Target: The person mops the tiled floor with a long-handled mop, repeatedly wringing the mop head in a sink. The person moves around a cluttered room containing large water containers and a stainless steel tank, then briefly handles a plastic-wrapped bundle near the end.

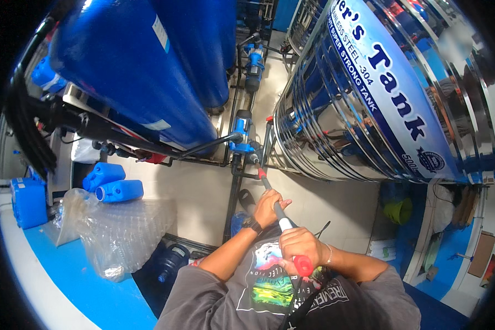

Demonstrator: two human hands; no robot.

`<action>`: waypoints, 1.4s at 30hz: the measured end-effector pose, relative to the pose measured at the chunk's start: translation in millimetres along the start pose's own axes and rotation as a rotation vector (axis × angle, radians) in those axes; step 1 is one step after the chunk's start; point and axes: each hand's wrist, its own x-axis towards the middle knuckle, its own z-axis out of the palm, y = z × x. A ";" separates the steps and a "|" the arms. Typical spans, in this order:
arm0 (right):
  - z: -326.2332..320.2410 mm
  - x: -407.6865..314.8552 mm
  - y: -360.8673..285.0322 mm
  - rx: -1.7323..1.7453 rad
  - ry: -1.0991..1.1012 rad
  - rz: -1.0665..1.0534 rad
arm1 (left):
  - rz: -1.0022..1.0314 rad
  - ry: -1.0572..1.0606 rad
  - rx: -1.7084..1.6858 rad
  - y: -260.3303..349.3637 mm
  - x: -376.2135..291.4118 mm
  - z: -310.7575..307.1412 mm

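Observation:
Both of my hands hold one long pole [266,181], grey and white with red fittings. My left hand [267,211], a watch on its wrist, wraps the grey section with the thumb out to the side. Closer to my body, my right hand [300,247] grips the pole near its red end cap [302,265]. From my chest the pole slants forward and down towards a blue electric pump [242,131]. Its far end is hidden among fittings beside that pump, so I cannot tell what tool it is.
A large stainless steel tank [334,136] stands on the right, blue tanks [128,70] on the left. Black pipes [232,198] cross the tiled floor [194,185]. Blue jerrycans [121,191], a clear plastic bag of bottles [119,235] and a water jug [174,258] are at left.

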 end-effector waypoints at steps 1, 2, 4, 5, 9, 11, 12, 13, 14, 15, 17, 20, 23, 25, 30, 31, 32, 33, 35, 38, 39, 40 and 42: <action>1.2 -8.3 1.8 -0.005 0.020 -0.019 | 0.024 0.010 0.011 -2.4 -1.0 6.1; 1.2 -17.1 4.4 0.000 0.048 -0.047 | 0.034 0.021 0.023 -5.3 0.3 13.2; 1.5 -34.9 9.9 -0.023 0.118 -0.067 | 0.089 0.026 0.127 -11.0 2.0 29.1; 2.0 -42.8 12.2 -0.030 0.152 -0.061 | 0.073 0.036 0.147 -13.6 1.2 36.1; 4.0 -65.0 19.6 -0.116 0.151 -0.120 | 0.050 0.081 0.200 -20.9 1.3 58.0; 4.7 -72.5 17.3 -0.183 0.134 -0.043 | -0.054 0.027 0.211 -21.7 4.6 61.7; 4.2 -76.4 13.1 -0.187 0.137 -0.013 | -0.114 0.017 0.152 -19.8 7.0 62.4; 4.5 -79.1 7.0 -0.186 0.135 0.017 | -0.035 0.019 0.170 -15.6 7.8 62.8; 3.5 -82.7 -2.8 -0.229 0.175 0.021 | 0.036 0.028 0.190 -8.5 8.7 63.2; 1.6 -86.6 -16.4 -0.222 0.195 0.004 | 0.061 0.016 0.211 1.3 7.7 63.0; 0.0 -92.6 -54.0 -0.265 0.252 -0.017 | 0.254 0.158 0.202 32.4 0.2 64.6; -7.1 -82.9 -123.8 -0.165 0.280 -0.094 | 0.181 0.318 -0.092 101.3 -20.0 62.4; -5.2 -67.9 -208.5 -0.173 0.294 -0.080 | 0.251 0.520 -0.327 183.8 -39.2 48.0; -6.7 -55.9 -253.4 -0.219 0.225 -0.370 | 0.556 0.542 -0.265 228.7 -56.6 23.9; -4.5 -36.5 -303.1 -0.090 0.049 -0.567 | 0.754 0.441 -0.235 316.2 -123.6 -16.7; -4.3 -33.9 -305.1 -0.081 0.010 -0.570 | 0.741 0.448 -0.207 318.3 -129.7 -25.7; -3.3 -31.1 -305.1 -0.074 -0.028 -0.568 | 0.733 0.491 -0.202 313.5 -133.9 -34.0; -1.1 -28.1 -302.9 -0.063 -0.068 -0.566 | 0.720 0.525 -0.192 302.8 -136.7 -41.0; 8.9 -18.6 -284.6 -0.060 -0.121 -0.507 | 0.681 0.560 -0.159 267.2 -138.5 -46.6; 37.7 -2.0 -231.4 0.027 -0.184 -0.281 | 0.547 0.543 -0.059 159.3 -139.9 -64.6; 51.4 4.3 -198.8 -0.017 -0.206 -0.167 | 0.465 0.512 -0.030 117.6 -143.1 -69.2; 69.6 12.1 -157.3 -0.114 -0.212 -0.091 | 0.324 0.481 0.026 75.9 -148.7 -74.8; 105.5 30.0 -71.8 -0.023 -0.230 0.068 | 0.190 0.359 0.157 5.4 -154.6 -83.1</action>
